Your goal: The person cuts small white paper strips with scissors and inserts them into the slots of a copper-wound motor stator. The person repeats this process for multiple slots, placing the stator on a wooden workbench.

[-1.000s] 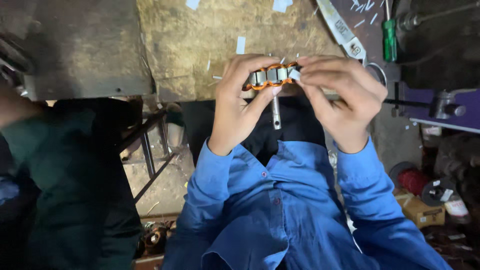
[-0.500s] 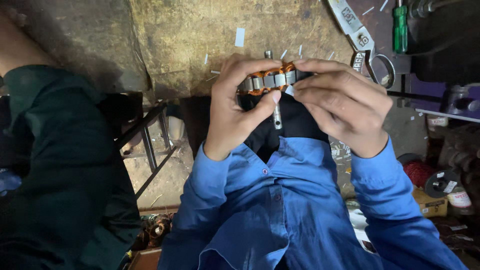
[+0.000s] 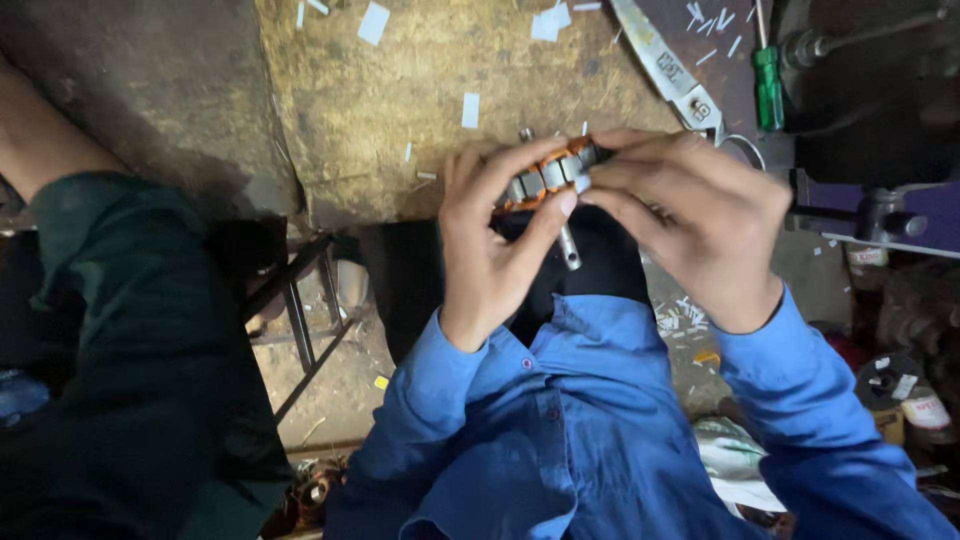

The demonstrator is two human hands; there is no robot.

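Note:
I hold a small motor armature (image 3: 545, 180) with copper windings, grey steel core and a metal shaft (image 3: 568, 250) that points down toward my lap. My left hand (image 3: 495, 245) grips it from the left, thumb across the core. From the right, my right hand (image 3: 690, 225) closes its fingers over the top of the armature. Both sleeves are blue. The armature sits just above the near edge of a worn wooden workbench (image 3: 400, 110).
White paper scraps (image 3: 470, 108) lie on the bench. A metal wrench (image 3: 665, 65) and a green-handled screwdriver (image 3: 768, 85) lie at the top right. Another person's dark green sleeve (image 3: 110, 330) fills the left. A metal stand (image 3: 300, 320) is below the bench.
The view has shifted so that my hands and the armature sit lower and more to the right. My right fingers now cover more of the core. The grip is otherwise the same.

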